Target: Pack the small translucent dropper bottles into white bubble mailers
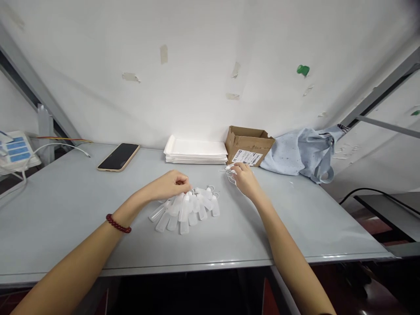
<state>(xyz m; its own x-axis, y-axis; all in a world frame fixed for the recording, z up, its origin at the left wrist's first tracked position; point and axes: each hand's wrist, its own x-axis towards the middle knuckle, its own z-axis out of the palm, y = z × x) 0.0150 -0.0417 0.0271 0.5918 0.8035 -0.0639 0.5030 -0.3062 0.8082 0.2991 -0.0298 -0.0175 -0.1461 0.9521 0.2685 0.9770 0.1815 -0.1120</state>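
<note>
Several small translucent plastic bottles [184, 210] with white tops and thin loops lie fanned out in a pile on the grey table [98, 236]. My left hand [170, 184] is closed at the upper left of this pile, its fingertips against the bottle tops. Whatever it pinches is hidden by the fingers. Farther right, my right hand [244, 177] has its fingers closed on a small bunch of white loops [230, 175], in front of the cardboard box. Part of that bunch is covered by the hand.
A stack of white padded envelopes [197, 152] lies against the wall, beside an open cardboard box [247, 146]. Light blue cloth [298, 153] is heaped at the right. A phone [119, 157] lies at the left, near a white cable [65, 144] and a power strip [18, 151].
</note>
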